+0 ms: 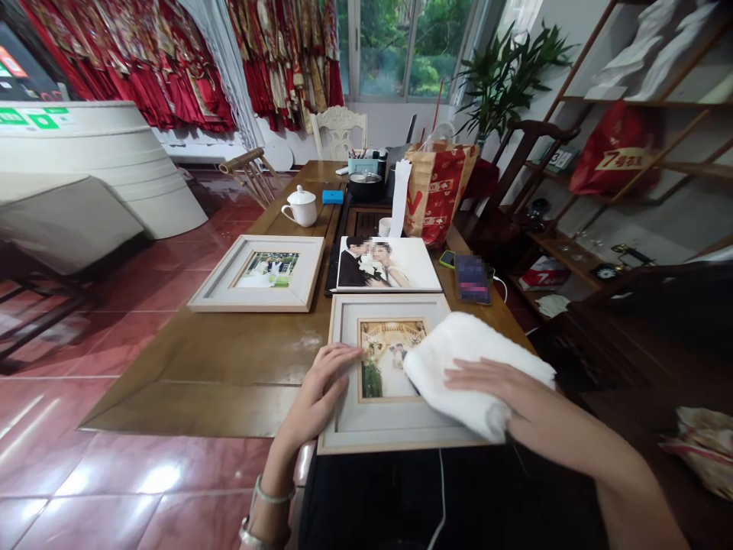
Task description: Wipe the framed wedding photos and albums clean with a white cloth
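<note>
A framed wedding photo [349,321] lies flat at the near end of the wooden table [240,359]. My left hand [321,393] rests on its left border, fingers stretched flat and open. My right hand [486,378] lies flat on a folded white cloth [469,347], which covers the right side of the frame. The fingers point left and are extended, pressing the cloth down.
A second framed photo [260,273] lies to the far left, and a frameless wedding print [386,263] lies behind the near frame. A phone [473,279], a white lidded cup [301,206], a red-and-tan paper bag [438,191] and desk items stand further back. Shelves stand at right.
</note>
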`<state>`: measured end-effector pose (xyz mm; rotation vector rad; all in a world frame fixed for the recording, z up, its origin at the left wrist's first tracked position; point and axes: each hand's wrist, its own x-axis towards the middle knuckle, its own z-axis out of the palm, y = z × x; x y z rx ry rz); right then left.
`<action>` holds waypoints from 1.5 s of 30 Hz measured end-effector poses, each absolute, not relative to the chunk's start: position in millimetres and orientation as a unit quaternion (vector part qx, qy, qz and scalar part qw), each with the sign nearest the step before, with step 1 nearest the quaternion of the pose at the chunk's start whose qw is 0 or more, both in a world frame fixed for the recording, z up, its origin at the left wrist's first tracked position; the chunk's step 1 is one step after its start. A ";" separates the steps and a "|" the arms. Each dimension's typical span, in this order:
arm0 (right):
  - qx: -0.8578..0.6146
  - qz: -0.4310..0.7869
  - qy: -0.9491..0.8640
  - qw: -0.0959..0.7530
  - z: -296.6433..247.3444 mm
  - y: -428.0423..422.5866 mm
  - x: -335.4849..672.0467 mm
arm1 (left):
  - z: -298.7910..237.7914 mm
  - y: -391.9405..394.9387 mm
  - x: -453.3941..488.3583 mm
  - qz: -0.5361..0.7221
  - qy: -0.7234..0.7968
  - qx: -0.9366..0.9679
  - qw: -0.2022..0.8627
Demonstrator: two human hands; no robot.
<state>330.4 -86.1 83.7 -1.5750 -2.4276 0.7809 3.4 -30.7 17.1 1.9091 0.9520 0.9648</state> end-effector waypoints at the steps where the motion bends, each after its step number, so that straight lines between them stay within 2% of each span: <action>1: -0.535 0.238 -0.807 0.080 80.5 -74.4 330.4 | 17.0 -30.8 3.3 0.380 0.374 0.750 0.390; 6: -0.581 0.122 -0.793 0.140 63.9 -14.2 311.9 | 17.1 -30.9 3.2 0.391 0.368 0.750 0.386; 10: -0.583 0.075 -0.798 0.131 53.4 -0.8 288.8 | 15.9 -30.3 3.3 0.395 0.365 0.748 0.389; 13: -0.521 0.126 -0.838 0.103 56.6 -22.8 273.4 | 15.1 -29.9 3.1 0.394 0.364 0.750 0.389; 17: -0.431 0.272 -0.859 0.046 79.6 -71.4 266.5 | 16.3 -30.2 3.6 0.388 0.370 0.751 0.385; 21: -0.425 0.362 -0.830 0.013 100.7 -98.7 284.5 | 16.6 -31.0 4.7 0.396 0.376 0.749 0.375; 25: -0.478 0.352 -0.804 0.029 101.1 -92.7 314.0 | 14.1 -32.8 5.3 0.431 0.411 0.725 0.345; 30: -0.553 0.276 -0.784 0.050 90.3 -67.0 333.0 | 13.5 -35.2 5.4 0.437 0.446 0.710 0.325; 34: -0.598 0.186 -0.775 0.080 83.7 -42.4 316.8 | 14.6 -35.9 5.6 0.433 0.456 0.707 0.324; 38: -0.588 0.121 -0.797 0.071 74.3 -29.2 280.8 | 14.9 -35.9 5.8 0.431 0.468 0.697 0.329; 41: -0.525 0.160 -0.834 0.061 74.0 -41.7 258.9 | 14.7 -35.3 6.1 0.427 0.466 0.702 0.329; 45: -0.411 0.303 -0.858 0.048 91.3 -83.3 257.0 | 13.3 -34.0 5.5 0.419 0.457 0.717 0.317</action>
